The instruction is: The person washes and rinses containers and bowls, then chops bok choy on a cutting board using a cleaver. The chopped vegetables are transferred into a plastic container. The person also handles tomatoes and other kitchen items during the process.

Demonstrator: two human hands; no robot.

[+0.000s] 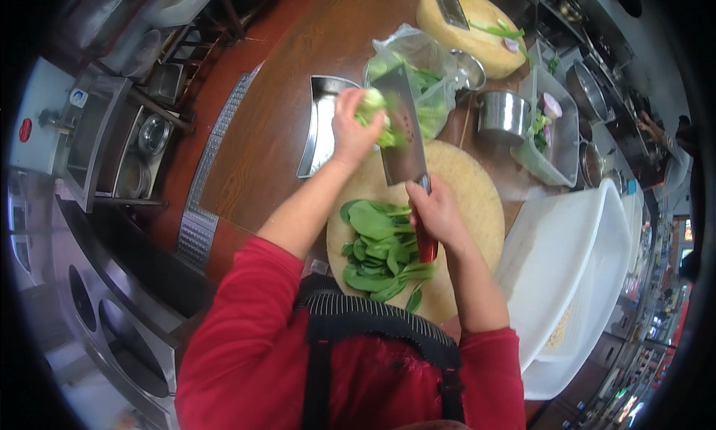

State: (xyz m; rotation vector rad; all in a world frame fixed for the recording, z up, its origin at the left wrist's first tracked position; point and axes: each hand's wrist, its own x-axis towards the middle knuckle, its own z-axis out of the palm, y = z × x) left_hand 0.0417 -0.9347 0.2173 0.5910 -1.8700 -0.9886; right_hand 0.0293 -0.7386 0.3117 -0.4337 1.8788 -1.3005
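Observed: brown wooden table (250, 158). Directly on it, near side: round chopping board (466, 202). Beyond: steel tray (316, 135), clear plastic bag (445, 98), steel pot (503, 118). Far end: second board (488, 55).

Tabletop (268, 117) room left, past tray (319, 137)

Working kitchen, broad cleaver (401, 128), round chopping board (481, 184), leafy greens (377, 228), steel pot (503, 120), large white tub (548, 243).
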